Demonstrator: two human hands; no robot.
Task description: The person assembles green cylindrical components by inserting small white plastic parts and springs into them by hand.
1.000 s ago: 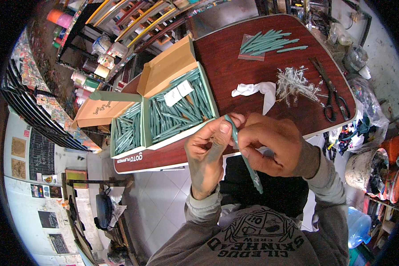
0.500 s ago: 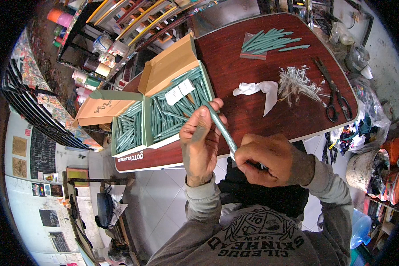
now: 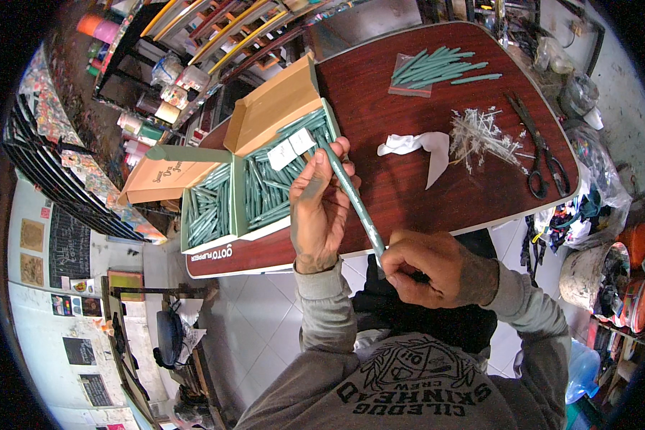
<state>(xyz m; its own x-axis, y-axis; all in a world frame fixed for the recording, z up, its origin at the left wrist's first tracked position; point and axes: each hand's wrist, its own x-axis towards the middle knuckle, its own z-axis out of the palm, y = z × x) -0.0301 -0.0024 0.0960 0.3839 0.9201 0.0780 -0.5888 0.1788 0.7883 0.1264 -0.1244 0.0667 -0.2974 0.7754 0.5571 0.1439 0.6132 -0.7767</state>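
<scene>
A slim dark green pen (image 3: 352, 195) with a paler lower part slants between my hands, above the table's front edge. My left hand (image 3: 322, 204) pinches its upper end with thumb and fingertips, beside an open green box (image 3: 265, 233). My right hand (image 3: 437, 269) is closed round the lower end, hiding its tip. Many similar green pens (image 3: 265, 193) fill the box and its left neighbour (image 3: 185, 228). A white paper slip (image 3: 291, 148) lies on the pens in the right box.
On the dark red table (image 3: 401, 190), several green pens (image 3: 440, 66) lie over a clear plastic bag (image 3: 410, 89) at the back. A crumpled white paper (image 3: 415, 147), a heap of thin clear-white strips (image 3: 484, 140) and black scissors (image 3: 541, 154) lie to the right.
My left hand has moved up and a little left, and my right hand slightly down. They are farther apart, with more of the pen showing between them.
</scene>
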